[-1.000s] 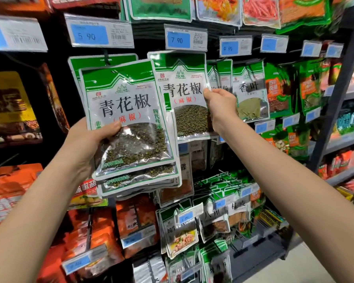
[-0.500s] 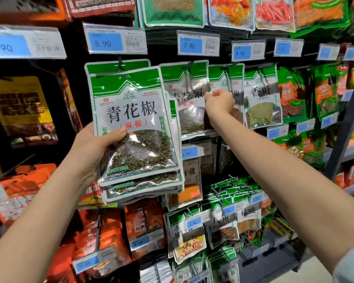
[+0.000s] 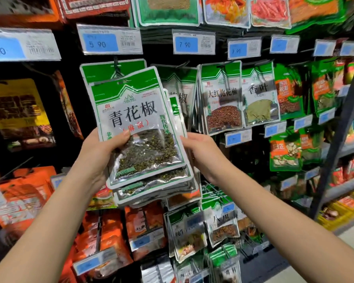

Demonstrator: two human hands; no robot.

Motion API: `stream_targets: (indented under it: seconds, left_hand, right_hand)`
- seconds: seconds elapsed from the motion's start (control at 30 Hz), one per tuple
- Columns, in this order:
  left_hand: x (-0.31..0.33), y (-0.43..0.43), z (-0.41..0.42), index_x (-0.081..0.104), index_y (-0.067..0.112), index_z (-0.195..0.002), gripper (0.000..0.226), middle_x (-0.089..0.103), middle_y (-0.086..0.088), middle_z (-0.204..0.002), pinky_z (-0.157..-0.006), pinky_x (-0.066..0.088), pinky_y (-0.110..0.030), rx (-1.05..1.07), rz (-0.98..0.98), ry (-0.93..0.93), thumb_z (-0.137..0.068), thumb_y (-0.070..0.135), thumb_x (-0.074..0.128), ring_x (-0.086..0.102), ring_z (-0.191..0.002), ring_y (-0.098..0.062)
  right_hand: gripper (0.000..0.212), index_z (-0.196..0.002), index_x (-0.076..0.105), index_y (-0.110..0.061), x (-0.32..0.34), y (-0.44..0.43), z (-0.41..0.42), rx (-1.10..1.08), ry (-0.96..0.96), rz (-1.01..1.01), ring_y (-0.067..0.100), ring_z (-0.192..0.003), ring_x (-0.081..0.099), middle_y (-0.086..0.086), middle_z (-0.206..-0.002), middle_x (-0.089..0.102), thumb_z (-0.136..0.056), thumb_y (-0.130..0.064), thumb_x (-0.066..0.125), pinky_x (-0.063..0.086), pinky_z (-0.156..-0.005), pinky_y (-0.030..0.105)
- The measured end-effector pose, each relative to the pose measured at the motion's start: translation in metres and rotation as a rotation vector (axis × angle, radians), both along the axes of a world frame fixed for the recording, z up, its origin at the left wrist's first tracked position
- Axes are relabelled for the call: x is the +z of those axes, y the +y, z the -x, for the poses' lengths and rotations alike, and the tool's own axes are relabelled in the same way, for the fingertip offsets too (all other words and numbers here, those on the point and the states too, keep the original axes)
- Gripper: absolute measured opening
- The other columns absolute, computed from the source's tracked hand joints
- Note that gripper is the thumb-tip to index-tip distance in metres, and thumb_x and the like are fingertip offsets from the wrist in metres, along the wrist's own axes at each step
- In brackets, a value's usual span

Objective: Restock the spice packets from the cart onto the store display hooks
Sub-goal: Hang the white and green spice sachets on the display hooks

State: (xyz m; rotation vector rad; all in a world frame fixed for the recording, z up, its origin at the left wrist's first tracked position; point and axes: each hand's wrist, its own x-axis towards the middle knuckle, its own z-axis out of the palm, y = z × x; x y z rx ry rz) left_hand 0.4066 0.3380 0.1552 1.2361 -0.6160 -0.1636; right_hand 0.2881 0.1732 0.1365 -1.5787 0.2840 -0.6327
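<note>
**Spice packets [image 3: 143, 139] held up at the display**

They were a stack of green-and-white pouches of green peppercorn. The stack sat in the middle of my view, tilted a little so the tops leaned toward 1 o'clock. My left hand [image 3: 98, 156] gripped the stack from its 9 o'clock edge. The thumb [image 3: 124, 134] pressed across the front pouch just above its clear window, and the fingers were hidden behind.

My right hand [image 3: 202, 154] met the stack at its 3 o'clock edge. Its thumb touched the pouch edges and its fingers were tucked out of sight behind them. I could not tell whether it gripped a pouch or merely touched the stack.

At 12 o'clock of the stack, just behind it, a matching pouch [image 3: 110, 70] hung on a hook [image 3: 116, 64] under a price tag [image 3: 109, 39] reading 5 90. At 2 o'clock hung red peppercorn pouches [image 3: 221, 99], with a bay leaf pouch [image 3: 260, 94] just beside them at their 3 o'clock. Orange packets [image 3: 110, 237] hung at 6 o'clock, below my wrists.
</note>
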Motion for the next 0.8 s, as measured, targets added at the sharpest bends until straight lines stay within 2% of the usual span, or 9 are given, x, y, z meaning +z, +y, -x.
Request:
stream_targets:
  seconds: [0.1,0.2,0.33,0.37,0.43,0.53,0.63,0.73,0.8]
  left_hand:
    - [-0.005,-0.008,-0.002,0.041,0.004,-0.141,0.066,0.059,-0.015,-0.13,-0.077,0.054,-0.018,0.017,0.019,0.033,-0.082,0.002,0.07,0.064,-0.104,-0.013]
    - [-0.007,-0.015,-0.001,0.04,0.006,-0.142,0.068,0.058,-0.015,-0.132,-0.082,0.054,-0.023,0.066,0.037,0.059,-0.081,0.004,0.072,0.062,-0.11,-0.019]
    - [-0.004,-0.015,0.005,0.048,0.009,-0.134,0.056,0.066,-0.007,-0.118,-0.063,0.053,-0.017,0.131,0.065,0.068,-0.083,0.004,0.07,0.067,-0.087,-0.012]
    - [-0.002,-0.014,0.007,0.05,0.009,-0.132,0.052,0.067,-0.005,-0.114,-0.064,0.053,-0.016,0.142,0.081,0.068,-0.084,0.002,0.069,0.068,-0.088,-0.012]
    - [0.003,-0.009,0.007,0.054,0.01,-0.127,0.046,0.069,-0.004,-0.11,-0.072,0.055,-0.017,0.173,0.098,0.048,-0.084,0.0,0.069,0.069,-0.095,-0.013]
    - [0.008,0.0,0.005,0.054,0.007,-0.127,0.047,0.068,-0.009,-0.114,-0.087,0.055,-0.027,0.182,0.069,0.007,-0.082,0.003,0.071,0.068,-0.1,-0.018]
    - [0.01,0.004,0.005,0.055,0.008,-0.124,0.042,0.069,-0.006,-0.11,-0.075,0.055,-0.019,0.153,0.063,-0.008,-0.084,0.001,0.067,0.069,-0.096,-0.014]
    - [0.009,0.003,0.006,0.054,0.007,-0.126,0.046,0.069,-0.008,-0.112,-0.074,0.056,-0.022,0.132,0.044,-0.014,-0.083,0.002,0.069,0.069,-0.097,-0.018]
    - [0.008,0.004,0.005,0.054,0.008,-0.127,0.048,0.069,-0.009,-0.113,-0.082,0.056,-0.028,0.126,0.031,-0.024,-0.083,0.005,0.071,0.068,-0.1,-0.02]
  right_hand:
    - [0.031,-0.118,0.064,0.004,0.004,0.003,-0.002,-0.187,-0.068,-0.15,0.025,-0.095,0.064,0.011,-0.1,0.069,-0.094,-0.015,0.059,0.047,-0.085,0.029]
    - [0.046,-0.128,0.041,0.015,0.003,0.0,-0.005,-0.262,-0.1,-0.235,0.044,-0.125,0.043,0.031,-0.133,0.045,-0.095,-0.012,0.055,0.034,-0.108,0.045]
    - [0.044,-0.118,0.042,0.018,0.002,-0.006,-0.012,-0.318,-0.145,-0.212,0.012,-0.095,0.032,0.027,-0.098,0.062,-0.095,-0.017,0.054,0.043,-0.085,0.038]
    - [0.043,-0.115,0.042,0.018,0.004,-0.01,-0.013,-0.342,-0.166,-0.211,0.022,-0.112,0.031,0.033,-0.103,0.061,-0.095,-0.018,0.053,0.045,-0.082,0.041]
    - [0.038,-0.108,0.047,0.014,0.014,-0.021,-0.014,-0.377,-0.215,-0.209,0.039,-0.081,0.059,0.036,-0.103,0.059,-0.095,-0.02,0.053,0.045,-0.08,0.044]
    - [0.035,-0.122,0.056,-0.001,0.033,-0.037,-0.017,-0.383,-0.277,-0.217,0.03,-0.109,0.061,0.013,-0.119,0.064,-0.094,-0.022,0.055,0.044,-0.102,0.051]
    - [0.046,-0.137,0.047,-0.003,0.044,-0.051,-0.023,-0.427,-0.299,-0.225,0.023,-0.124,0.052,0.008,-0.136,0.054,-0.095,-0.017,0.056,0.035,-0.109,0.033]
    - [0.005,-0.091,0.059,-0.018,0.051,-0.06,-0.026,-0.444,-0.279,-0.191,0.025,-0.106,0.058,0.005,-0.108,0.058,-0.093,-0.015,0.056,0.044,-0.081,0.027]
    - [0.03,-0.067,0.04,-0.022,0.052,-0.068,-0.028,-0.461,-0.239,-0.17,0.02,-0.082,0.052,0.004,-0.087,0.053,-0.091,-0.01,0.054,0.037,-0.064,0.026]
